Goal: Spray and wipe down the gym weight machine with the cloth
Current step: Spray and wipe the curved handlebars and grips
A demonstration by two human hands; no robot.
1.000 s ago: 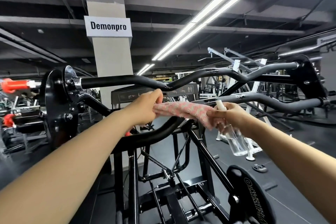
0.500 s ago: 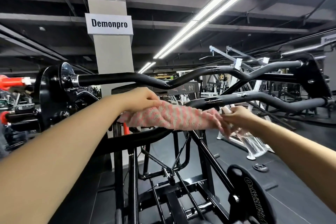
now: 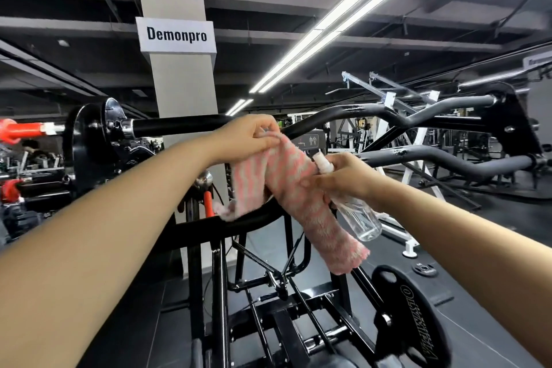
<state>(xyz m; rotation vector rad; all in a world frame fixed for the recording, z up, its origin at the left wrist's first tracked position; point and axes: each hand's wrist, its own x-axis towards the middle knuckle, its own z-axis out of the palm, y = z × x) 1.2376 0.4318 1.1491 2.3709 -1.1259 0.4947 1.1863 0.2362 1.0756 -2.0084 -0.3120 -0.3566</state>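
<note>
A black weight machine fills the view, with a bent upper bar (image 3: 185, 125) and a curved lower bar (image 3: 227, 225) in front of me. A pink and grey striped cloth (image 3: 294, 188) hangs between my hands and drapes over the lower bar. My left hand (image 3: 249, 136) pinches the cloth's upper end just in front of the upper bar. My right hand (image 3: 343, 176) grips a clear spray bottle (image 3: 360, 219), its white nozzle pointing up-left, and its fingers also press the cloth's middle. The cloth's free end dangles below.
A black weight plate (image 3: 413, 317) sits on the machine at lower right. A grey pillar (image 3: 185, 89) with a sign stands behind. A red-tipped sleeve (image 3: 21, 130) sticks out at left. Grey padded bars (image 3: 466, 160) and other machines stand at right.
The cloth was stretched level between my hands; now my left hand has risen to the upper bar and the cloth hangs steeply. The bottle has swung back into plain view.
</note>
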